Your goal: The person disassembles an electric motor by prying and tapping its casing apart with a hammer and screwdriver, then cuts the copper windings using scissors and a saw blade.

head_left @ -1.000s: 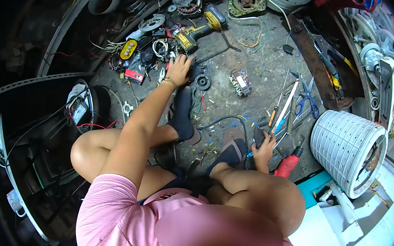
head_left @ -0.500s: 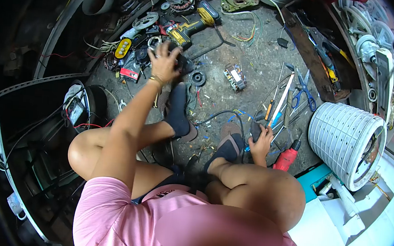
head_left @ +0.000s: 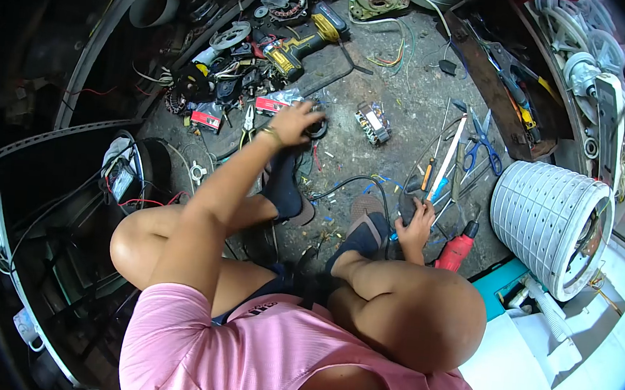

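Note:
My left hand (head_left: 296,124) reaches over the floor with its fingers apart, on or just above a black ring-shaped part (head_left: 319,130) that it partly covers. Whether the fingertips touch the ring, I cannot tell. Beside this hand lie a red-and-white box (head_left: 270,106) and a pair of pliers (head_left: 248,124). Further right is a small motor-like block with copper windings (head_left: 373,122). My right hand (head_left: 416,230) rests low on the right, fingers apart, next to a dark object (head_left: 407,203) I cannot make out. Near it are an orange-handled screwdriver (head_left: 427,174) and a red power tool (head_left: 456,248).
A yellow cordless drill (head_left: 295,52) lies among parts at the back left, near a second red box (head_left: 206,117). Blue scissors (head_left: 483,154) lie at right, before a white perforated drum (head_left: 547,227). A wooden tray (head_left: 510,101) holds tools. A black cable (head_left: 351,180) crosses the floor.
My left hand has moved right, from the dark parts at left to the black ring. The red-and-white box and pliers beside it now show. My right hand has stayed put.

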The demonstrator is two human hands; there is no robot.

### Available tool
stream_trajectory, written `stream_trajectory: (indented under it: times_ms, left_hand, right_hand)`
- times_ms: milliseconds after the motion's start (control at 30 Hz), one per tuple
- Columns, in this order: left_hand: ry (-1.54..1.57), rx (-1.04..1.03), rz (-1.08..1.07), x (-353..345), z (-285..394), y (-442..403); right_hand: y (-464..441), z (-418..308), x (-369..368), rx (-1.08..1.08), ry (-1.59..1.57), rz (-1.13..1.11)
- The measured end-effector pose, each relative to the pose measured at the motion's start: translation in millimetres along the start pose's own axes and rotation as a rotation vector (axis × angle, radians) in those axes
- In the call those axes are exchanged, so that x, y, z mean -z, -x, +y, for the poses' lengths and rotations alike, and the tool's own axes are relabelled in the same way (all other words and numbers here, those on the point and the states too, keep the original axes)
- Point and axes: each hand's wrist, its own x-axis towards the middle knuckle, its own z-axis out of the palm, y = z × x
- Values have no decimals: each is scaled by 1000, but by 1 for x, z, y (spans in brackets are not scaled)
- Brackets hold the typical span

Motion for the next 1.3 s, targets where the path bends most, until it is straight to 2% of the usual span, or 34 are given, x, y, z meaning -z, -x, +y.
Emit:
stream_trajectory:
  times_ms: [100, 200, 267, 333, 433, 533, 567, 667, 733, 867, 1000, 1100, 1200, 1300]
  left_hand:
    - [-26, 90, 13, -43, 12, -10]
    - [-37, 127, 1, -10, 9, -6]
    - [-152, 179, 232, 19, -7, 5]
    - [-268, 315, 322, 55, -37, 18]
    - [-442, 658, 326, 81, -104, 43]
    - [-521, 891, 435, 90, -127, 52]
    - [-517, 809, 456, 85, -131, 50]
    - [-358, 602, 249, 58, -122, 26]
    - [-296, 522, 269, 24, -114, 5]
    - [-337, 566, 140, 10, -76, -23]
    - [-413, 536, 244, 23, -88, -19]
    - [-442, 614, 297, 70, -117, -4]
    - [-462, 679, 601, 98, -146, 6]
    - [-179, 641, 614, 91, -137, -5]
  right_hand:
    - [2, 5, -1, 10, -7, -7]
    - [3, 12, -5, 43, 5, 14]
    - [4, 10, -5, 33, 8, 14]
    - [5, 7, -3, 17, 7, -3]
    - [4, 7, -3, 11, 10, -7]
    - [3, 10, -4, 11, 25, -4]
    - [3, 10, -4, 14, 32, -5]
    - [3, 7, -3, -32, -20, -37]
    - [3, 6, -4, -39, -32, -41]
    - [2, 8, -3, -19, 20, -30]
    - [2, 12, -6, -16, 27, -29]
    - [2, 10, -6, -24, 13, -34]
    - [3, 10, -5, -32, 6, -36]
    - [3, 11, -8, -33, 21, -28]
